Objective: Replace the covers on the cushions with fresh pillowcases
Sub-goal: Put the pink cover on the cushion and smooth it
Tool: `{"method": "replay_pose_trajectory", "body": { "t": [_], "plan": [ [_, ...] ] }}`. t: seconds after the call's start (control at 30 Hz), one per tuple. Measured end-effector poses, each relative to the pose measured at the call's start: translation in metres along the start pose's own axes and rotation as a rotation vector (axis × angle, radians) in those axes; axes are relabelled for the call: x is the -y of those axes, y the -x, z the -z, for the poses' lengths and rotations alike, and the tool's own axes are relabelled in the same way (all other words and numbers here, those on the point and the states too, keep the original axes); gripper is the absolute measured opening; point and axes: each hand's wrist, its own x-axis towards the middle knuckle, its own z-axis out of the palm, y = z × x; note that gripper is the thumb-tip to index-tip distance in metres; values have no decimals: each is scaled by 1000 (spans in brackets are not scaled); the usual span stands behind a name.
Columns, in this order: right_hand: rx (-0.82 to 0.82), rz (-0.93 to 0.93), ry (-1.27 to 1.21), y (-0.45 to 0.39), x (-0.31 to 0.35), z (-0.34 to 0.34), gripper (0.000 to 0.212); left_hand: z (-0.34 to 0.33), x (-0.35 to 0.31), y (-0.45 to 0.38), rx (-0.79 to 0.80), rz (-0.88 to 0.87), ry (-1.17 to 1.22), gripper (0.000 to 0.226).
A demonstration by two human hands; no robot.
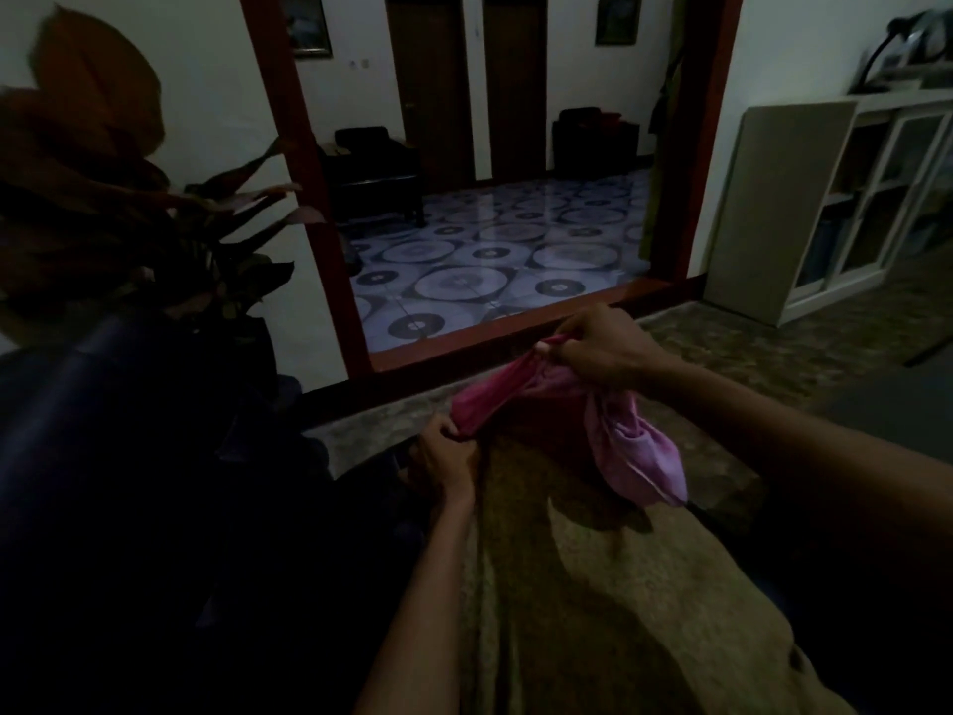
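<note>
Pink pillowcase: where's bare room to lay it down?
Bare carpet shows below the pillowcase, between the forearms, and to the right toward the white cabinet. The left is crowded: plant and dark furniture. Left hand and right hand both grip the cloth.

The room is dim. A brownish carpet covers the near floor. On the left, a large-leaved plant stands against a white wall. Straight ahead, a wide red-framed opening leads to a brighter far room with glossy floor tiles patterned in circles. There a dark armchair sits at the left, two brown doors stand in the far wall, and framed pictures hang at either side. On the right, a white glass-fronted cabinet stands against the wall.
</note>
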Motion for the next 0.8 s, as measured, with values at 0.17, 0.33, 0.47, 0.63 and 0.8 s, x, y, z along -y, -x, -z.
{"method": "replay_pose_trajectory", "body": {
  "t": [0.17,0.33,0.47,0.63,0.8],
  "plan": [
    [-20,-23,20,-10,15,-9,27,6,24,1,74,-128,28,8],
    [-86,42,-35,-29,41,1,28,1,12,9,98,-58,367,18],
    [-89,61,-2,-37,47,-1,29,3,11,13,-125,-238,211,49],
    [-52,54,2,-47,45,-12,24,7,20,24,-70,-735,-93,32],
    [-12,57,68,-47,40,-16,22,-20,46,25,224,-668,-674,69]
  ]
}}
